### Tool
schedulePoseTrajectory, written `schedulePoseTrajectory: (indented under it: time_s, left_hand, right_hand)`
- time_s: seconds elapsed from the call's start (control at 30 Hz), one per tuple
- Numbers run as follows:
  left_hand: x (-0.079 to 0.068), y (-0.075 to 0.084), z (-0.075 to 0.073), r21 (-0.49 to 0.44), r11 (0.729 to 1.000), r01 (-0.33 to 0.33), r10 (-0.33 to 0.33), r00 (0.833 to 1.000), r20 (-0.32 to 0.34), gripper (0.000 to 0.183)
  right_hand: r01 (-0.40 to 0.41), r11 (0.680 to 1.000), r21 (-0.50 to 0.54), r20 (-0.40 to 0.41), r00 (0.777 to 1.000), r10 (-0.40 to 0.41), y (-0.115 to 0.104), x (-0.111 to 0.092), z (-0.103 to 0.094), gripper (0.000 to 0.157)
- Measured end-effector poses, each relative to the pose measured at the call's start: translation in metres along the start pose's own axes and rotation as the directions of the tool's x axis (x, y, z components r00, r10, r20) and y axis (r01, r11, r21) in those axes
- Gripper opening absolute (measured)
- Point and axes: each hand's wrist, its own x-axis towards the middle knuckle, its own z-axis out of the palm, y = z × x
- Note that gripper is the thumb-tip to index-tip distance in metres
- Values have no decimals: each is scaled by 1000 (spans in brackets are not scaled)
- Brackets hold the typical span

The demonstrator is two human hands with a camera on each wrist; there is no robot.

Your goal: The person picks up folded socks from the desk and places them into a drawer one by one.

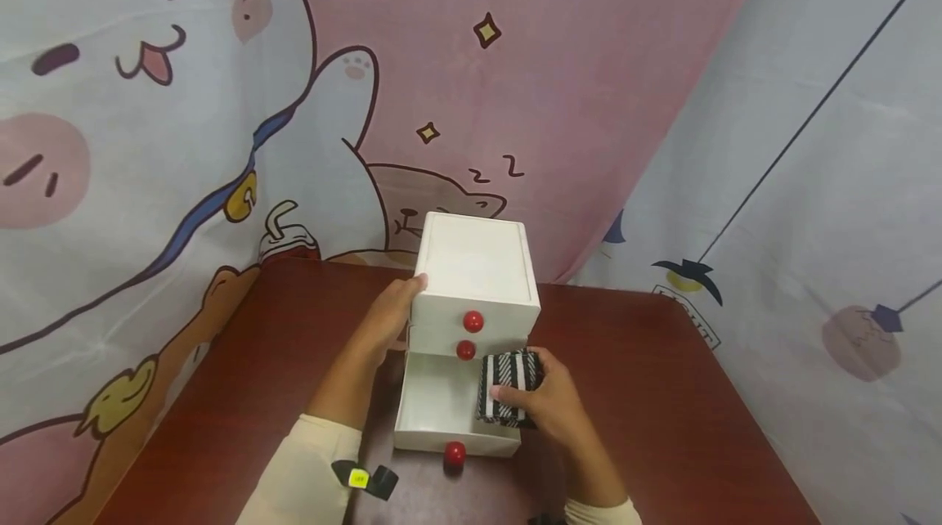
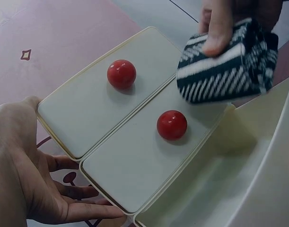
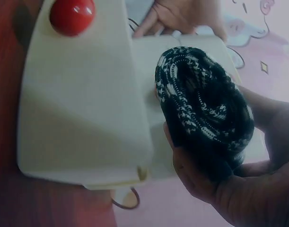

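Note:
A small white drawer cabinet (image 1: 478,259) stands on the table, its bottom drawer (image 1: 419,439) pulled out and the upper two pushed in. My left hand (image 1: 388,319) rests against the cabinet's left side; the left wrist view shows its fingers (image 2: 94,211) extended along that side. With my right hand (image 1: 559,402) I grip a rolled black-and-white patterned knit cloth (image 1: 519,375), thumb on top. The roll is above the right part of the open drawer. Its coiled end faces the right wrist camera, while the drawer's interior shows only in part.
Each drawer front carries a round red knob (image 1: 473,321). The dark red-brown table (image 1: 625,394) extends to both sides of the cabinet. Behind it hangs a pink and white cartoon-printed cloth backdrop (image 1: 574,100).

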Motion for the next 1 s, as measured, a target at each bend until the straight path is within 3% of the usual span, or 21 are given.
schedulePoseTrajectory:
  time_s: [0.33, 0.67, 1.0]
  left_hand:
    - [0, 1, 1, 12, 1000, 1, -1, 1000, 0, 68]
    - [0, 1, 1, 7, 1000, -2, 2, 1000, -7, 69]
    - [-1, 0, 1, -3, 1000, -13, 13, 1000, -14, 69]
  right_hand:
    - [72, 995, -65, 85, 994, -67, 4, 6, 29, 64]
    - [31, 973, -228, 109, 994, -6, -4, 9, 55, 67]
    - [35, 968, -249, 151, 988, 3, 1, 11, 70, 58]
